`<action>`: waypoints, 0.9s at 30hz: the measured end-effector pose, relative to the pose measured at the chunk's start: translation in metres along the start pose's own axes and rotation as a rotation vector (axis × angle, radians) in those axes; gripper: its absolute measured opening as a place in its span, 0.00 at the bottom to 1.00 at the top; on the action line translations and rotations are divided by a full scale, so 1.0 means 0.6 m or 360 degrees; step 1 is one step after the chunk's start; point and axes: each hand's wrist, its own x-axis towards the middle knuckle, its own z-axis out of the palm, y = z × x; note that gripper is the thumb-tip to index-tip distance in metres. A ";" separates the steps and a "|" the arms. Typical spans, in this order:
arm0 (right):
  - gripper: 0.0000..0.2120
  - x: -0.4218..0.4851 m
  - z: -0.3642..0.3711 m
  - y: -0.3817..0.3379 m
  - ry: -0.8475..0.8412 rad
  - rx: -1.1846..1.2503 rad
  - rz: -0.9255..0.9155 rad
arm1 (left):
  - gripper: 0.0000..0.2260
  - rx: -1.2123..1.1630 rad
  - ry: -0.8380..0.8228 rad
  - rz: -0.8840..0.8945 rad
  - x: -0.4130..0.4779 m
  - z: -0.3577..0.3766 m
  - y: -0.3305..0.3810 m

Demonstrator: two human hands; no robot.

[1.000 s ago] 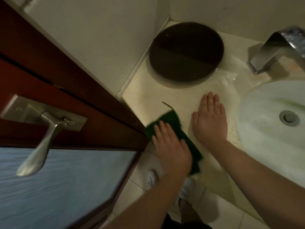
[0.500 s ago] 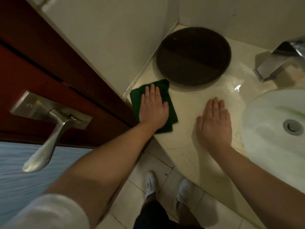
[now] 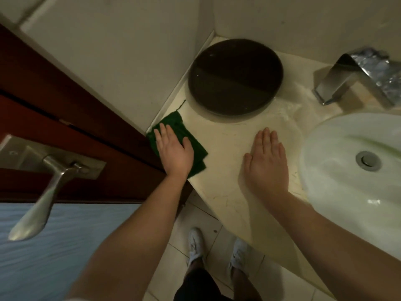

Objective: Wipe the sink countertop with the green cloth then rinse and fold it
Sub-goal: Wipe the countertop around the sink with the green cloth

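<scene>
The green cloth (image 3: 196,146) lies folded on the left end of the cream countertop (image 3: 223,137), close to the wall and the counter's front edge. My left hand (image 3: 174,152) presses flat on top of it, fingers spread toward the wall. My right hand (image 3: 267,164) rests palm down on the bare countertop, just left of the white sink basin (image 3: 338,170), holding nothing.
A dark round disc (image 3: 235,76) sits in the back corner of the counter. A chrome tap (image 3: 358,77) stands behind the basin. A red wooden door with a metal lever handle (image 3: 41,196) is at the left. My feet (image 3: 195,246) stand on the tiled floor below.
My left hand slid the cloth from the counter's front edge up toward the wall, then slightly back left toward the corner by the door. My right hand stayed planted.
</scene>
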 end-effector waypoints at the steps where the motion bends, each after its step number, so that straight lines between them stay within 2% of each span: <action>1: 0.30 -0.001 0.000 -0.001 0.0004 -0.0008 0.0001 | 0.29 -0.0012 -0.0006 -0.0016 -0.002 -0.001 0.004; 5: 0.30 -0.001 0.000 -0.002 0.0006 -0.0049 0.0003 | 0.29 0.0293 -0.0023 0.0129 -0.055 0.000 0.023; 9: 0.30 -0.001 -0.003 0.000 0.0013 -0.0069 -0.0017 | 0.32 0.0187 -0.0249 0.0478 -0.161 0.007 0.045; 11: 0.30 -0.001 -0.004 0.003 -0.0005 -0.0069 -0.0021 | 0.32 0.0292 -0.0243 0.0545 -0.135 0.003 0.029; 14: 0.30 0.001 -0.003 0.002 -0.0022 -0.0053 -0.0005 | 0.32 0.0510 -0.0123 0.0317 -0.037 -0.006 0.002; 16: 0.30 0.001 -0.002 0.002 -0.0017 -0.0046 0.0007 | 0.31 0.0512 -0.0145 0.0169 -0.004 -0.007 0.003; 20: 0.29 -0.001 -0.004 0.005 0.0003 0.0044 0.0000 | 0.32 0.0480 -0.0148 0.0163 -0.012 0.004 0.027; 24: 0.26 -0.003 -0.010 0.013 0.0077 0.0390 0.0002 | 0.32 0.0493 -0.0184 0.0333 -0.038 0.003 0.055; 27: 0.24 -0.011 -0.030 0.021 0.0046 0.0945 0.0071 | 0.32 0.0433 -0.0274 0.0653 -0.125 0.021 0.102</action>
